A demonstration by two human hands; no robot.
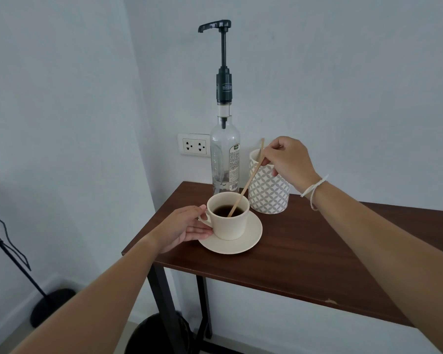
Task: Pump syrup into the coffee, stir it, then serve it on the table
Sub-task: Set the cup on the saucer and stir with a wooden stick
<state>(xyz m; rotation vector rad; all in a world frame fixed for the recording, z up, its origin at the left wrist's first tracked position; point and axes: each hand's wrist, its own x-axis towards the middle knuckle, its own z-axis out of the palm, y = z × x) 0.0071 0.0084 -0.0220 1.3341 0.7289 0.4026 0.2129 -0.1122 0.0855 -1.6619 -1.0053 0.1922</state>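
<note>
Dark brown wooden tabletop on black metal legs, set against a pale wall. Head view: the round cream ceramic saucer sits near the table's left front corner, and the cream ceramic cup stands upright on it, holding black coffee. My left hand steadies the cup: thumb tip against the rim beside the handle, fingers curled together under the handle and touching the saucer edge. My right hand pinches the thin wooden stir stick near its upper end between thumb and forefinger; the remaining fingers are folded. The stick slants down to the left, lower end in the coffee. Just behind the cup stands the tall clear glass syrup bottle with dark green pump, spout pointing left. Beside the bottle, to its right: white cylindrical holder with grey lattice pattern. White double wall socket behind the bottle.
</note>
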